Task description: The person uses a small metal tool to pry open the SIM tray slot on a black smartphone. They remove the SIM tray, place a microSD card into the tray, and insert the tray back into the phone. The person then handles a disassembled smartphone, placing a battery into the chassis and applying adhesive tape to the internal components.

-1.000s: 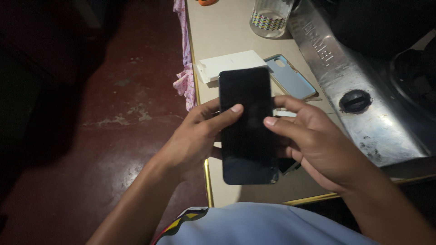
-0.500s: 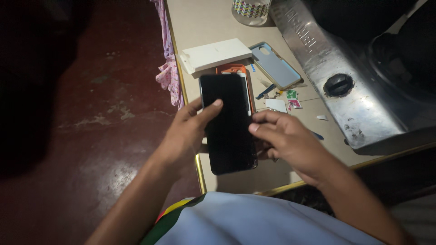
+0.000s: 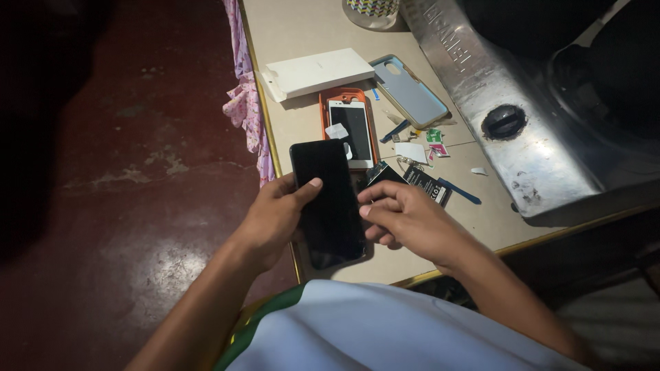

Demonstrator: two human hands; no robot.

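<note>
Black, glossy, dark-screened phone (image 3: pixel 328 203) gripped by left hand (image 3: pixel 275 216); right hand (image 3: pixel 405 220) loosely curled beside it.

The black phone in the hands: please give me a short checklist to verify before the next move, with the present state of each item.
1. Left hand grips the black phone, thumb on its screen: ok.
2. Right hand touches the phone's right edge: ok, though how firm the hold is, cannot tell.
3. Phone is over the table, not the floor: not ok, its lower part hangs past the table edge.
4. Screen is free of cracks: cannot tell, it is dark.
5. White phone in the orange case lies apart from the hands: ok.
6. Blue tool lies within reach: ok.
</note>
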